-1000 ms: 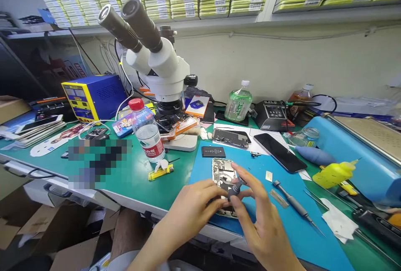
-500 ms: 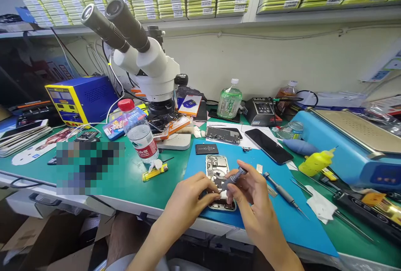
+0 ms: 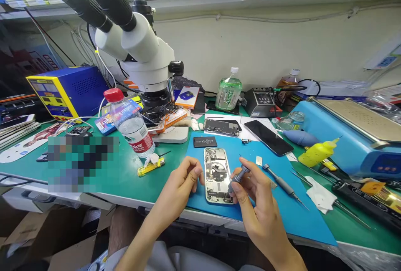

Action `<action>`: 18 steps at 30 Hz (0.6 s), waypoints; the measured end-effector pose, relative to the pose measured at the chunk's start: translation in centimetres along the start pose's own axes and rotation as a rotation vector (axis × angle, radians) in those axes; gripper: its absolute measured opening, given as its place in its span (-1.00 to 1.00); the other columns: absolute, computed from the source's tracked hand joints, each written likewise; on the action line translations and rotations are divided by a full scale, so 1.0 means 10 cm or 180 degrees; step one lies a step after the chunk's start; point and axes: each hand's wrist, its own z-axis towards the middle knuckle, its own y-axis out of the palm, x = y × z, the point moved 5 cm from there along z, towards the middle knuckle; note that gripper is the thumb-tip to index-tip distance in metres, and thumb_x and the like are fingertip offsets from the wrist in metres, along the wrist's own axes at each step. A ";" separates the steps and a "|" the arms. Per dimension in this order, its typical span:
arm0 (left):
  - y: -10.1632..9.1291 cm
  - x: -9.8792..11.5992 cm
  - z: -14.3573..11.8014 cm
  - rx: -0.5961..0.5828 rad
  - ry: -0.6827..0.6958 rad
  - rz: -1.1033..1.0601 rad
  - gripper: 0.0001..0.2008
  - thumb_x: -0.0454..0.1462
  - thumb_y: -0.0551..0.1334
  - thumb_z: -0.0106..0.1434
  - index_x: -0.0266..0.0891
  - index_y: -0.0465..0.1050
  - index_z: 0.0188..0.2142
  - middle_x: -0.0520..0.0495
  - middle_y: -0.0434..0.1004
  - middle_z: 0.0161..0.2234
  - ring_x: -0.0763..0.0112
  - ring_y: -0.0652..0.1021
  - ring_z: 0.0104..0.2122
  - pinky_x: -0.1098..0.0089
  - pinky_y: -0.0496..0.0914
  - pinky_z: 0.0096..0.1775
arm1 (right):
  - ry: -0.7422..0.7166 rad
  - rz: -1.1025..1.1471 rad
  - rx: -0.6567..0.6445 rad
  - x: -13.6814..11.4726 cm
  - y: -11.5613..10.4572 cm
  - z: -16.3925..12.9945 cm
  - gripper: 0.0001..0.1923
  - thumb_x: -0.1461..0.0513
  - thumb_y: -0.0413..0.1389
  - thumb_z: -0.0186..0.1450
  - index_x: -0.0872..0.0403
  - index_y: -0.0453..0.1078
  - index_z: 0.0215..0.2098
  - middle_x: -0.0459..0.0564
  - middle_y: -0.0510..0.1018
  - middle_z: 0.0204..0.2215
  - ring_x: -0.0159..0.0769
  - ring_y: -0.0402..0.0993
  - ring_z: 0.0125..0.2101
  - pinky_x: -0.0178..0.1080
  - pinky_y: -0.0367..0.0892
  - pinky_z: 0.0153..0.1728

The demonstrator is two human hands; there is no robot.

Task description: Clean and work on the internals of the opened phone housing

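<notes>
An opened phone (image 3: 217, 181) lies on the blue mat with its inner parts exposed. My right hand (image 3: 258, 198) grips a grey screwdriver (image 3: 239, 177), its lower end at the phone's lower right edge; the tip is hard to make out. Just left of the phone is my left hand (image 3: 183, 179), its fingers curled and the thumb pressed to the index finger. Whatever it may hold is hidden. Above the phone rests a black battery (image 3: 204, 142). A second grey screwdriver (image 3: 285, 184) lies on the mat to the right.
A microscope (image 3: 144, 49) and a water bottle (image 3: 131, 127) stand on the left. Farther back are a phone screen part (image 3: 222, 127), a black phone (image 3: 268, 137) and a green bottle (image 3: 228, 91). A yellow squeeze bottle (image 3: 318, 153) and a blue machine (image 3: 351, 137) occupy the right.
My left hand has moved left off the phone, uncovering its lower half. My right hand still holds the screwdriver near the phone's right edge. The camera view has shifted slightly.
</notes>
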 end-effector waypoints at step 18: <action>-0.01 0.05 0.00 0.0055 -0.0111 0.0173 -0.49 0.09 0.02 0.58 -0.15 0.36 -0.38 0.08 0.37 -0.46 0.39 0.38 -0.42 0.36 0.23 -0.27 | -0.0082 -0.0156 -0.0100 0.01 0.01 -0.02 -0.43 0.22 0.05 0.57 -0.21 0.12 0.49 0.08 0.54 0.17 -0.19 0.64 0.02 -0.26 0.66 -0.19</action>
